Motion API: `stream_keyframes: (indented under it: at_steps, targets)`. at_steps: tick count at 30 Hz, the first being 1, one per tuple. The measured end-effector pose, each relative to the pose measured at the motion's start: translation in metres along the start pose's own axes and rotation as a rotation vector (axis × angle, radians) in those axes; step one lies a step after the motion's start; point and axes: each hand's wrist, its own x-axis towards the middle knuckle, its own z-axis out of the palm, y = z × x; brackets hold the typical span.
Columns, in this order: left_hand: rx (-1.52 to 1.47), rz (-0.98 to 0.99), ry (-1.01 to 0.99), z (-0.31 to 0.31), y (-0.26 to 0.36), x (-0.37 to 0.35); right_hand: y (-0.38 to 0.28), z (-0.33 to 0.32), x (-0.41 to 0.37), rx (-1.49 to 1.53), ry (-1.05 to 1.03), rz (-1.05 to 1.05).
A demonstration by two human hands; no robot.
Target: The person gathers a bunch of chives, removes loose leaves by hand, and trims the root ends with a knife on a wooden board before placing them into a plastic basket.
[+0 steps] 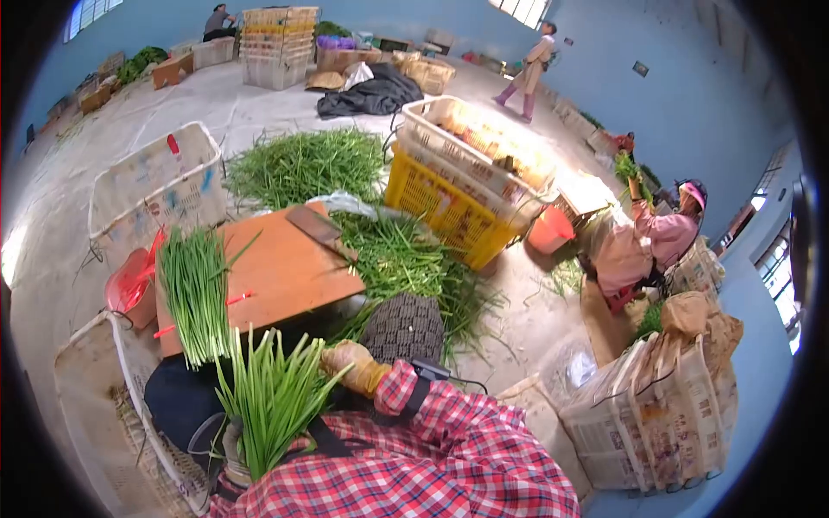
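My left hand [233,451], in a grey glove, is wrapped round the lower part of a bunch of green stalks [275,397] in front of my chest. At the right edge of that bunch is my right hand [356,364], in a stained yellowish glove, its fingers closed against the stalks' ends. Another bunch [194,298] lies on the left side of an orange board [281,268], with red ties [239,299] beside and under it. A wide-bladed knife [318,228] rests on the board's far edge. A red container [131,281] stands left of the board.
Loose greens lie in a far pile [309,167] and a nearer pile [401,259]. Stacked crates [449,203] stand ahead, a white crate [158,194] at left, another [639,414] at right. A person in pink [643,250] sits at right; another [531,73] is farther back.
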Motion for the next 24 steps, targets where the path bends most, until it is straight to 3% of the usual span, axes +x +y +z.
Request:
stream_keyframes:
  at_steps: [1,6,9,12,14,16,18,20,21,22,23,24]
  targets:
    - [-0.002,0.011,0.03,0.016,0.003,-0.005,-0.005,-0.006,0.002,-0.106,0.014,-0.102]
    - [-0.068,0.037,0.083,0.012,0.006,-0.012,-0.05,-0.062,0.016,-0.249,-0.132,-0.06]
    - [-0.137,0.05,0.044,0.004,0.006,-0.013,-0.068,-0.081,0.025,-0.34,0.228,-0.308]
    - [-0.208,0.044,-0.005,-0.004,0.008,-0.013,-0.061,-0.085,0.034,-0.541,0.221,-0.282]
    - [-0.274,0.038,-0.052,-0.01,0.01,-0.013,-0.055,-0.106,0.038,-0.474,0.258,-0.234]
    - [-0.355,0.019,-0.12,-0.016,0.013,-0.013,-0.046,-0.137,0.038,-0.639,0.218,-0.172]
    - [-0.443,-0.005,-0.198,-0.019,0.016,-0.017,-0.036,-0.176,0.039,-0.654,0.402,-0.193]
    - [-0.518,-0.037,-0.284,-0.021,0.019,-0.02,-0.006,-0.214,0.037,-1.105,0.521,-0.056]
    - [-0.543,-0.047,-0.321,-0.021,0.018,-0.021,0.008,-0.232,0.038,-1.077,0.543,0.098]
    - [-0.566,-0.057,-0.348,-0.021,0.015,-0.02,0.018,-0.252,0.024,-0.667,0.58,0.035]
    - [-0.454,0.013,-0.242,-0.017,0.015,-0.022,-0.002,-0.264,0.017,-0.902,0.524,0.218]
    - [-0.423,0.039,-0.212,-0.015,0.013,-0.022,0.013,-0.262,0.004,-1.173,0.593,0.246]
